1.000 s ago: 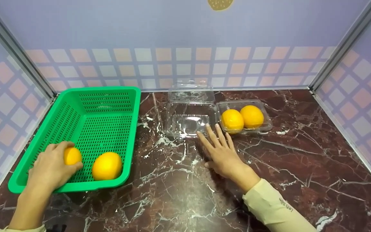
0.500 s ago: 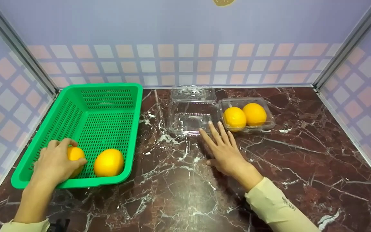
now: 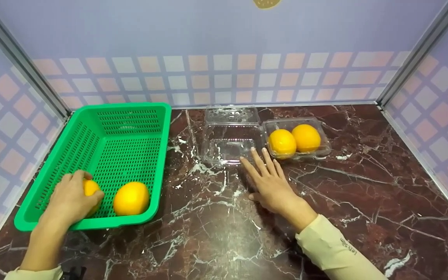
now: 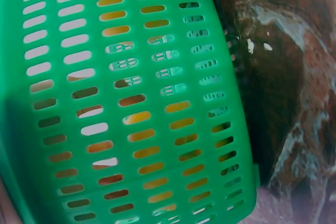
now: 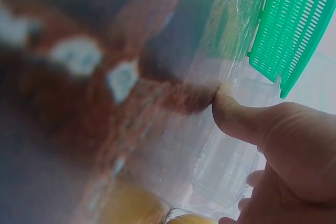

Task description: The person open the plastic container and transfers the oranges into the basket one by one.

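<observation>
My left hand (image 3: 68, 200) reaches over the near left corner of a green plastic basket (image 3: 163, 155), its fingers and thumb curled round an orange (image 3: 93, 188). Part of that orange is hidden behind the hand. To its right inside the basket lies another orange (image 3: 131, 198). The left wrist view is mostly filled by the slotted basket wall (image 4: 126, 93), with yellow showing through the slots. My right hand (image 3: 273, 191) rests with fingers spread and straight, fingertips at the front edge of a clear plastic clamshell box (image 3: 230, 149) whose lid is folded back.
Right beside that box stands a second clear box (image 3: 322, 151) with two oranges (image 3: 305, 138) in it. The dark red marble table (image 3: 208, 241) is bounded by a back wall (image 3: 224, 46) and side walls. The basket (image 5: 289, 30) also shows in the right wrist view.
The left hand and its orange have shifted very slightly right, and the head view itself has moved a little. The right hand stays in place.
</observation>
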### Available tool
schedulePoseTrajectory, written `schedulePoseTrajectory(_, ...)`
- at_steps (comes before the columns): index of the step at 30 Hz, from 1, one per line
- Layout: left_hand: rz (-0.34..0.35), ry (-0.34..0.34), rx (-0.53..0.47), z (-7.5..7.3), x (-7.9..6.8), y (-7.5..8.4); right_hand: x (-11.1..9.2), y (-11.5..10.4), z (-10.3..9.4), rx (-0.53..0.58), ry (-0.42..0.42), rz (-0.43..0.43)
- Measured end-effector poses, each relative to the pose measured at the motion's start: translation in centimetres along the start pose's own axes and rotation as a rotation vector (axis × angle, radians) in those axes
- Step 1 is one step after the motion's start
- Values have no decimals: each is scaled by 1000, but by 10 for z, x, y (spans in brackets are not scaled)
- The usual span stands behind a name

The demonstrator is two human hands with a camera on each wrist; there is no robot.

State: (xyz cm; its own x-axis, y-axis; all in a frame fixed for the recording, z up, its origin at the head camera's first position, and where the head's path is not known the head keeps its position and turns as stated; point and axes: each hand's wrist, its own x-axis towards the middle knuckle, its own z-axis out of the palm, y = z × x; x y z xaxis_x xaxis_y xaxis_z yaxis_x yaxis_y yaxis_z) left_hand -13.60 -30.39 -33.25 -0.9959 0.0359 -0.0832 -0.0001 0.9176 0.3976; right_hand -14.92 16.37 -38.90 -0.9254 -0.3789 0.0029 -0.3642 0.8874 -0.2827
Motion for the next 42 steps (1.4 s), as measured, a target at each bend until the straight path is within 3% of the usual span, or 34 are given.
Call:
schedulePoseTrajectory(9, 28, -14, -21, 1, 1, -1, 1, 1, 1, 24, 20, -25)
schedulePoseTrajectory(15, 86, 26, 12, 2, 3, -1, -2, 2, 0, 42, 31, -37)
schedulePoseTrajectory(26, 66, 61, 33, 0, -2, -1, 1, 1, 1, 15, 25, -38)
schedulePoseTrajectory(33, 30, 36, 55, -1, -4, -1, 1, 1, 2, 22, 19, -48)
schedulePoseTrajectory(42, 36, 65, 44, 3, -4, 2, -1, 1, 0, 24, 23, -58)
